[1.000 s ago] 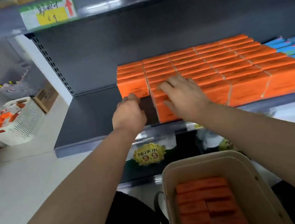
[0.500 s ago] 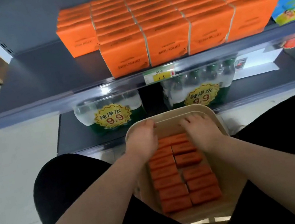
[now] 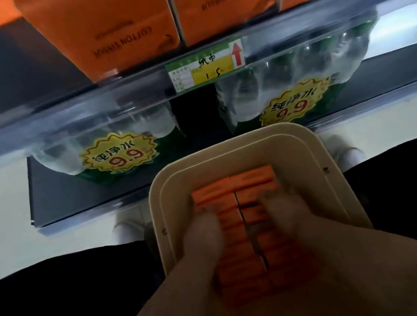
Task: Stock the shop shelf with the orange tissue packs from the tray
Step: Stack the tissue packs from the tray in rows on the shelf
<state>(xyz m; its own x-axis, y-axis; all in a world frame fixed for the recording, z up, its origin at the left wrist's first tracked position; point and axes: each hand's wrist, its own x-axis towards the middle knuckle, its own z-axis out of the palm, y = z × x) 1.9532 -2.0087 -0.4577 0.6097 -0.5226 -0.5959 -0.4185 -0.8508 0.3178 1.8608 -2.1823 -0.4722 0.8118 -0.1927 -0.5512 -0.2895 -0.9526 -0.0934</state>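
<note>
A beige tray [image 3: 230, 145] rests between my knees and holds two rows of orange tissue packs [image 3: 246, 179]. My left hand [image 3: 203, 231] and my right hand [image 3: 285, 209] both lie flat on the packs inside the tray, one on each row, fingers pointing toward the shelf. Both hands are motion-blurred, so I cannot make out whether the fingers grip a pack. Large orange tissue packs [image 3: 110, 22] stand in a row on the grey shelf [image 3: 56, 111] above, right at its front edge.
A green and yellow price label [image 3: 206, 67] sits on the shelf's front rail. Below it, two shrink-wrapped bundles of water bottles [image 3: 118, 151] [image 3: 299, 98] with 9.9 stickers stand on the lower shelf. My white shoes [image 3: 128, 227] flank the tray on the pale floor.
My hands left the stacked packs on the shelf and dropped into the tray. They have since slid back along the rows toward me, and my view has tilted down, closer to the tray.
</note>
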